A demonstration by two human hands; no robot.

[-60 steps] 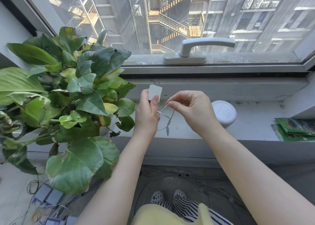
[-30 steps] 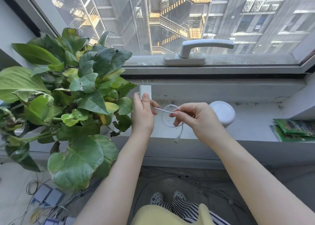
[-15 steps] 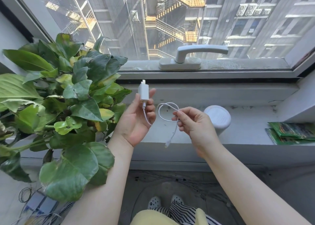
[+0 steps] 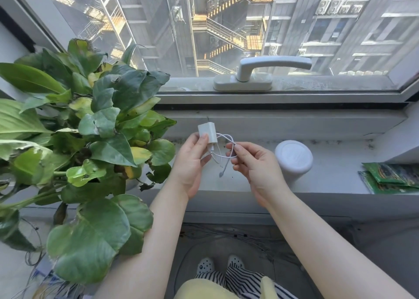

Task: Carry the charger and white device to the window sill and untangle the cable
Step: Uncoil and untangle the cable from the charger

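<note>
1. Biggest thing from my feed is the leafy green potted plant (image 4: 86, 140), taking up the whole left side, its leaves hanging over the sill's front edge.
2. Then the grey concrete window sill (image 4: 335, 176) running across the middle, with the pale grey window handle (image 4: 260, 72) on the frame above it.
3. On the sill, right of centre, stands the white round cylindrical device (image 4: 293, 158), upright, just beside the right hand but not touching it as far as I can see.
4. Far right there's a little stack of green foil packets (image 4: 394, 177) lying flat on the sill.
5. Left hand (image 4: 192, 162) is held above the sill, thumb and fingers closed around the small white rectangular charger (image 4: 206, 133), which pokes up out of the grip.
6. Right hand (image 4: 256, 165) pinches the thin white cable (image 4: 229, 148) between thumb and fingertips, close to the left hand.
7. The cable is looped between both hands, and its plug end (image 4: 221, 174) dangles free below them, over the sill.
</note>
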